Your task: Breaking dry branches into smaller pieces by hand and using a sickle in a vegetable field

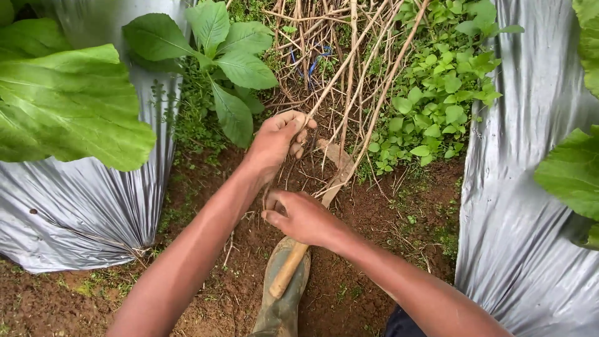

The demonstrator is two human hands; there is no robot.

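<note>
I keep my left hand (277,140) gripping the dry stalks (349,93) low over the soil, my right hand (302,217) closed on the wooden-handled blade (312,218), cutting near the roots, away from fingers.

Ground: bare reddish-brown soil (374,218), 6 o'clock.
Sides: silver plastic mulch sheets (524,187), 3 and 9 o'clock.
Growth: low green weeds (437,93), 1 o'clock.
Light: soft daylight.
</note>
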